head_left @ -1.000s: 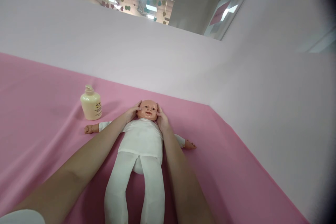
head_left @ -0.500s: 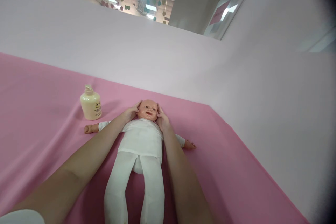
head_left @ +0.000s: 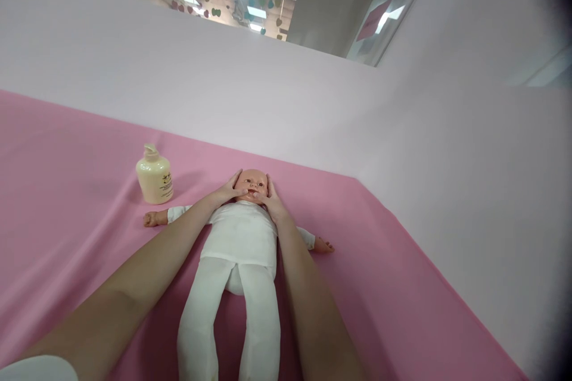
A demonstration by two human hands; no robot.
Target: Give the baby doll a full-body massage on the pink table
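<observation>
**Two hands cup a doll's face on a pink sheet**

Two bare hands rest on the head of a doll (head_left: pixel 243 232) that lies on its back on a pink sheet (head_left: pixel 67 149), arms spread out to either side and legs pointing toward the camera. The doll wears white clothes from neck to feet.

The left hand (head_left: pixel 227 192) lies flat and open against the doll's cheek on that side, fingers reaching up past the temple and the thumb pressed across the lower face near the mouth. The right hand (head_left: pixel 269 201) mirrors it on the other cheek, also open, its thumb meeting the chin area. Neither hand closes around anything; both only press on the face. The forearms run down along both sides of the doll's body.

A cream pump bottle (head_left: pixel 154 175) stands upright on the sheet, near the doll's outstretched arm and apart from the hands. A pale wall (head_left: pixel 268 95) rises behind the sheet.
</observation>
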